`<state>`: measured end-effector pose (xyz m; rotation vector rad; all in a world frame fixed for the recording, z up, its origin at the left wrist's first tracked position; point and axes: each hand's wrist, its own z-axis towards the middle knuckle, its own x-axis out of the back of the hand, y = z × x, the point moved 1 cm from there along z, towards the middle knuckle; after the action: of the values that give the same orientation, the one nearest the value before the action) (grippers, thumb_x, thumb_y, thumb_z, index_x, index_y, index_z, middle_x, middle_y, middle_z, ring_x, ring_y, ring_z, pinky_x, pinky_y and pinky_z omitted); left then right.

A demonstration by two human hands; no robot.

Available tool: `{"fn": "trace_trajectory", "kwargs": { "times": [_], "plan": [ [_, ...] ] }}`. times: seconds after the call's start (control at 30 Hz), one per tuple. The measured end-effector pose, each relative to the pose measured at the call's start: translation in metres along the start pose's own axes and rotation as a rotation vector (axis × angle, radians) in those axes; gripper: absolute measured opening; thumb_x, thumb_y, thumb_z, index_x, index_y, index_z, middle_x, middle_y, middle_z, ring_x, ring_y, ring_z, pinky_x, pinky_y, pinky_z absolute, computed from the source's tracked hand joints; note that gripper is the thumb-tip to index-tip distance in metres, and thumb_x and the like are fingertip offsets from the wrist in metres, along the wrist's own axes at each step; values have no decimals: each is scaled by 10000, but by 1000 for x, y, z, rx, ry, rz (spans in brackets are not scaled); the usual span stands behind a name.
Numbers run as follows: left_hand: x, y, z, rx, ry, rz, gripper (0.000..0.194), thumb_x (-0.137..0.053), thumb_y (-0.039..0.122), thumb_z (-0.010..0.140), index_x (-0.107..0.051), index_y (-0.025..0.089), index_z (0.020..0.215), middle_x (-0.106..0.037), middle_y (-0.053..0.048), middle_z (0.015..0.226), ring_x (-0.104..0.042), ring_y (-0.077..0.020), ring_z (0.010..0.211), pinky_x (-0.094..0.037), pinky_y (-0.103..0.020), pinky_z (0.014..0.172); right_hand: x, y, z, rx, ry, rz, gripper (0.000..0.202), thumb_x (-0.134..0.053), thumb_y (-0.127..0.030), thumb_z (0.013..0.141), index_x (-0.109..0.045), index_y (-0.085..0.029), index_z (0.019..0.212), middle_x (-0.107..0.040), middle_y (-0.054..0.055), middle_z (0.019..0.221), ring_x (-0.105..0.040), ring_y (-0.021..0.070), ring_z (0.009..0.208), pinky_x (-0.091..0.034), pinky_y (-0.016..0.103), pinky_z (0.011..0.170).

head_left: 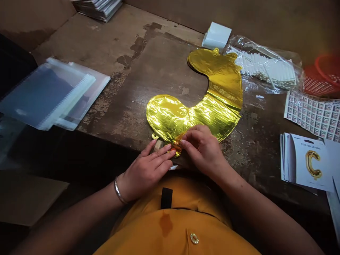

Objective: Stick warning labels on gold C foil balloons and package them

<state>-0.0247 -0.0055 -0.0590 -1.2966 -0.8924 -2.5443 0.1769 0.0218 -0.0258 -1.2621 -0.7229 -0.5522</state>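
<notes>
A gold foil balloon (196, 117), flat and C-shaped, lies on the dark worktable with small tabs along its rim. Its narrow tail points at me near the table's front edge. My right hand (204, 148) is closed, thumb and fingertips pinching the foil at the base of this tail. From the other side, my left hand (148, 168) holds the tail, its fingers laid over the foil and its thumb hidden beneath. Something small and orange-red shows at the left fingertips; I cannot make out what it is.
Clear plastic sleeves (50, 95) overhang the table edge at left. Behind the balloon are a folded white paper (217, 35) and a bag of white sticks (265, 67). At right are a red basket (322, 76), a sticker sheet (316, 115) and printed balloon cards (309, 161).
</notes>
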Motion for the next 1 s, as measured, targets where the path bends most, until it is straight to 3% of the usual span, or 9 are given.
{"fn": "trace_trajectory", "kwargs": {
  "times": [0.2,0.43,0.6,1.0],
  "plan": [
    [1,-1,1,-23,-19,37,174,-497,59,907,-640,129,978,-666,-119,1227,-556,-227,1244,-203,-471,1197,-3,3,4,-13,43,-16,85,-601,-183,836,-614,-196,753,-617,34,787,-539,196,828,-439,340,744],
    [2,-1,2,1,-27,24,178,-496,66,903,-632,148,982,-663,-97,1238,-571,-232,1227,-229,-500,1183,13,9,10,-7,57,-23,95,-615,-189,833,-602,-214,742,-638,27,797,-572,186,803,-450,332,735],
    [2,-1,2,30,-18,-15,197,-487,61,897,-632,160,984,-676,-87,1218,-576,-227,1222,-224,-501,1182,8,5,8,51,-70,-9,81,-613,-185,837,-615,-210,760,-629,31,824,-561,194,850,-446,340,760],
    [1,0,4,51,-3,-46,206,-483,44,886,-641,154,959,-689,-90,1192,-586,-235,1209,-222,-517,1179,-2,5,10,55,-105,5,83,-605,-171,838,-615,-202,763,-634,33,823,-548,190,840,-438,353,782]
  ]
}}
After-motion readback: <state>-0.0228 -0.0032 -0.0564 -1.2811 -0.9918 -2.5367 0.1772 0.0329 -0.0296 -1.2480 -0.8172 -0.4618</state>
